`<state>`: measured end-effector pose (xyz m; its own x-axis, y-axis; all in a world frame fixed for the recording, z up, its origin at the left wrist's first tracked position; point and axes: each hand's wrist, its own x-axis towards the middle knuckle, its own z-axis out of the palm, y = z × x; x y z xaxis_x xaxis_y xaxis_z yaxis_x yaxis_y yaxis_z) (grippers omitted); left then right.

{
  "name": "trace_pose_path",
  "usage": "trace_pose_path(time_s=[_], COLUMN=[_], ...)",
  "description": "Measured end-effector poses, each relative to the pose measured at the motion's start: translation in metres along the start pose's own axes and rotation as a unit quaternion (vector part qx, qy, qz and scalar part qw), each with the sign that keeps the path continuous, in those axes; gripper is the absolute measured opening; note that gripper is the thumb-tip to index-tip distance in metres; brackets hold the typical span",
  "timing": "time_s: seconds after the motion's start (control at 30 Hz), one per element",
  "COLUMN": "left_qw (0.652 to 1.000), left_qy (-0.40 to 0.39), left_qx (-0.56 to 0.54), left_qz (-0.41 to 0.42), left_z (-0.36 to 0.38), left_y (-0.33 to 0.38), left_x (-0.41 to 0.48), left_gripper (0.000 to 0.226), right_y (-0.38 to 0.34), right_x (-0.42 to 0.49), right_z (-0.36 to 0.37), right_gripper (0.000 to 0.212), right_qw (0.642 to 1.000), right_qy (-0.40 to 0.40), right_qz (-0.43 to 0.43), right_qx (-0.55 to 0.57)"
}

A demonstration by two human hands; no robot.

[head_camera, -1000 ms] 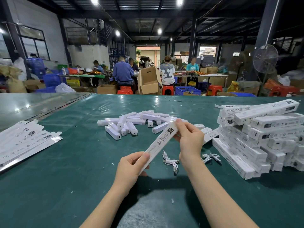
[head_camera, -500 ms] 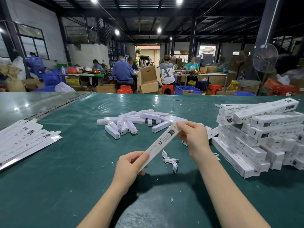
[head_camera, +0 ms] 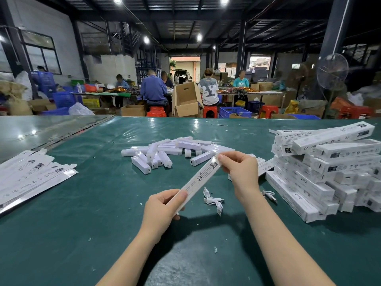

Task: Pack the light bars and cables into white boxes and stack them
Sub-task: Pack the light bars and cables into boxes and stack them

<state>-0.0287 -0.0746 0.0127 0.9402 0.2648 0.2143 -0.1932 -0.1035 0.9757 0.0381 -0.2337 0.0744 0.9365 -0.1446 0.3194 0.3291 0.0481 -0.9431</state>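
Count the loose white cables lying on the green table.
2. One cable lies near the held box, between the arms; the second cable lies between the right forearm and the stacked boxes. Others may be hidden behind arms or piles.

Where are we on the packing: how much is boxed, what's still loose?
Done: a pile of closed white boxes at right. In hand: left hand and right hand hold one white box by its ends. Left: the heap of loose light bars, a white cable, flat unfolded boxes at left.
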Motion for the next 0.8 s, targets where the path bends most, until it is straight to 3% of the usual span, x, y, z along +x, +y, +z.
trace_pose_path(time_s=[0.27, 0.6, 0.7, 0.8], left_qw=[1.000, 0.999, 1.000, 0.998], left_qy=[-0.011, -0.035, -0.011, 0.023], left_qx=[0.011, 0.000, -0.006, -0.047], left_qz=[-0.003, -0.004, -0.012, -0.030], left_z=[0.001, 0.001, 0.001, -0.002], left_y=[0.002, 0.007, 0.005, 0.003], left_x=[-0.002, -0.004, -0.002, 0.000], left_gripper=[0.023, 0.013, 0.022, 0.028], right_y=[0.006, 0.004, 0.006, 0.012], right_x=[0.001, -0.003, -0.012, -0.024], right_z=[-0.001, -0.001, 0.012, 0.025], right_gripper=[0.010, 0.021, 0.029, 0.032], right_qw=[1.000, 0.998, 0.989, 0.973], right_qy=[0.007, -0.018, -0.022, -0.079], right_qz=[-0.021, -0.025, 0.001, 0.037], right_qx=[-0.017, 0.060, 0.145, 0.213])
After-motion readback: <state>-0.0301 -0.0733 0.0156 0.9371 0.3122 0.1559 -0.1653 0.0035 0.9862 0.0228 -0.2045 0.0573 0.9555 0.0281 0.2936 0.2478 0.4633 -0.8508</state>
